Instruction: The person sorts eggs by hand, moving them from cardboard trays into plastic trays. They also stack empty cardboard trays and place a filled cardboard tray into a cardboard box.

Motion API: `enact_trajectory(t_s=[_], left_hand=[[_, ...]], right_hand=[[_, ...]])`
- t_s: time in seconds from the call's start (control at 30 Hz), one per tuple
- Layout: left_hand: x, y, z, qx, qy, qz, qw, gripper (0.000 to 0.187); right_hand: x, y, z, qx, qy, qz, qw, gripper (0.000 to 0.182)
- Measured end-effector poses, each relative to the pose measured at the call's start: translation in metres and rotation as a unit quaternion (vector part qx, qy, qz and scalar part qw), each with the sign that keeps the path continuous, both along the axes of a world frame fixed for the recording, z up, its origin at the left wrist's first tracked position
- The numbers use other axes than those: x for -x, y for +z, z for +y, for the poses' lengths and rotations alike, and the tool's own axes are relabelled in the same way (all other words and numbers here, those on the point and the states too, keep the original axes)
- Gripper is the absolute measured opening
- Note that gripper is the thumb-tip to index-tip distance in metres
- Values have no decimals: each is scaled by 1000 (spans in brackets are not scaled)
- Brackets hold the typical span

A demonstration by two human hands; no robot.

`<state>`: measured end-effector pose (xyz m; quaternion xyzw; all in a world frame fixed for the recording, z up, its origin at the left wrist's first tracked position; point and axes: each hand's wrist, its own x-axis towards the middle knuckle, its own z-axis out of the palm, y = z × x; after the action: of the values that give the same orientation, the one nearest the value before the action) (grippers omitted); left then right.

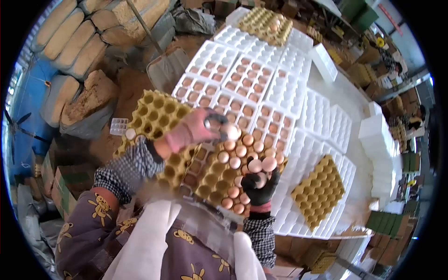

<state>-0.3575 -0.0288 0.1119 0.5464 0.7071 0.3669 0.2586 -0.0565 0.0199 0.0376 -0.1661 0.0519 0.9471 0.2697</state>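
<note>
My left hand [193, 127], in a pink glove with dark fingertips, is closed around eggs [231, 132] above the near end of the white foam trays. Part of its grip is blurred. My right hand [261, 185], in a dark glove, curls around several eggs [269, 164] over a cardboard egg tray [212, 179]. That tray carries brown eggs [234, 162] on its right part, while cups on its left part show bare. Beyond my hands, a white foam tray [290, 91] lies among others, several of them filled with eggs.
A cardboard tray [156, 109] with one pale egg lies at the left. Another cardboard tray [319, 192] rests on foam trays at the right. Stacked cardboard trays [266, 25] stand at the far end. A white foam block [385, 135] stands right; filled sacks [88, 100] lie left.
</note>
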Motion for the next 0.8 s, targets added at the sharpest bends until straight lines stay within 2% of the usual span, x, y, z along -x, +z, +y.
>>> enact_trajectory(t_s=[0.03, 0.1, 0.13, 0.17, 0.2, 0.23, 0.27, 0.3, 0.33, 0.37, 0.4, 0.43, 0.47, 0.5, 0.53, 0.6, 0.63, 0.67, 0.7, 0.73, 0.77, 0.8], left_hand=[[32, -5, 21, -23, 51, -84, 995, 49], [110, -26, 67, -38, 100, -51, 993, 46], [141, -32, 86, -21, 128, 100, 987, 45], [167, -38, 101, 0, 156, 246, 956, 43], [188, -48, 115, -8, 163, 242, 957, 43], [204, -58, 127, 29, 197, 303, 932, 43], [218, -69, 140, 70, 229, 360, 902, 42], [229, -74, 151, 67, 234, 351, 904, 42], [240, -80, 160, 137, 205, 327, 912, 43], [247, -85, 167, 206, 175, 299, 915, 44], [243, -70, 170, 185, 174, 282, 925, 45], [251, -80, 181, 187, 175, 277, 926, 45], [258, -92, 189, 114, 137, 299, 938, 47], [266, -103, 198, 39, 98, 318, 942, 48], [273, -111, 211, 98, 84, 357, 925, 53], [312, -166, 229, 86, 69, 96, 989, 51], [330, -188, 240, 80, 74, -32, 993, 49], [295, -139, 237, -86, 34, -304, 948, 48], [274, -78, 248, 64, 57, 53, 995, 54], [336, -188, 278, -126, 113, 181, 969, 58], [366, -230, 283, -107, 87, 168, 976, 55], [363, -237, 282, -59, 106, 216, 969, 56]], right_hand=[[12, 10, 6, 24, -3, -6, 1000, 49], [29, 13, 21, 10, 16, -34, 999, 48], [38, 14, 29, 9, 25, -64, 998, 47], [51, 14, 40, 8, 33, -95, 995, 47], [67, 15, 52, -2, 36, -98, 995, 47], [83, 15, 63, -214, -5, -196, 957, 43], [101, 16, 75, -414, -44, -283, 864, 42], [119, 16, 89, -591, -77, -352, 722, 43], [137, 15, 104, -735, -104, -397, 540, 46], [155, 15, 120, -839, -125, -416, 328, 51], [181, 23, 139, -662, -35, -436, 608, 47], [213, 30, 157, -402, 57, -410, 817, 44], [247, 10, 170, -445, 2, -422, 790, 40], [279, -1, 190, -530, -15, -431, 731, 42], [312, -8, 209, -657, -57, -449, 602, 46], [368, -18, 235, -743, -94, -480, 457, 49], [391, -26, 240, -749, -78, -520, 403, 47], [400, -47, 248, -741, -101, -531, 398, 44], [428, -79, 270, -746, -94, -498, 433, 39], [441, -72, 270, -761, -11, -540, 358, 40], [437, -35, 252, -712, 46, -588, 381, 39], [433, -38, 253, -717, 51, -591, 367, 39]])
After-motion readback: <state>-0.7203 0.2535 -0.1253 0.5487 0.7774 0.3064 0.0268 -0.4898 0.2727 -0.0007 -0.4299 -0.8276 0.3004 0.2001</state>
